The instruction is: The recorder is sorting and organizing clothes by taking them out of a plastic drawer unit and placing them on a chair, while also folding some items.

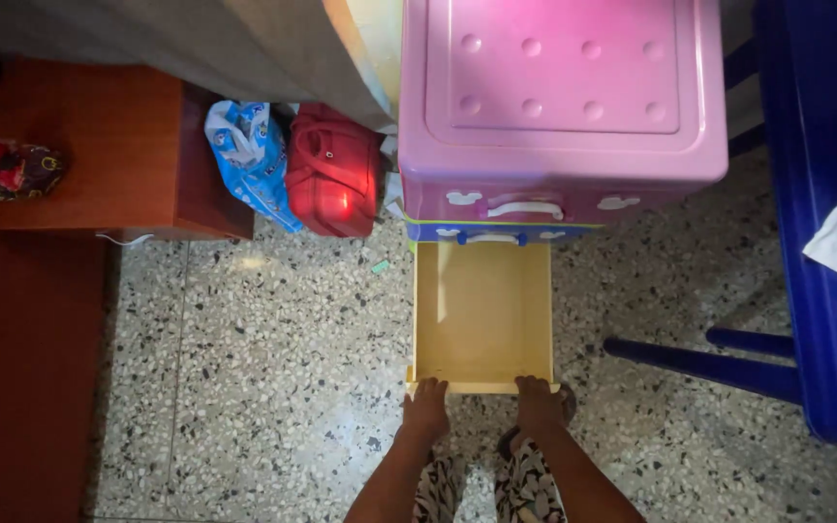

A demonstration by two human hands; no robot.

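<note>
Both hands grip the front edge of a pulled-out yellow drawer (481,310): the left hand (426,407) at its 7 o'clock corner, the right hand (539,402) at 5 o'clock, fingers curled narrowly over the rim. The drawer juts from a pink plastic cabinet (559,97) at 12 o'clock. At 10 o'clock a red bag (333,172) and a blue-and-white plastic bag (244,155) lean beside a wooden table (89,145). Blue chair legs (699,363) stand at 3 o'clock on the speckled floor (263,368).
</note>
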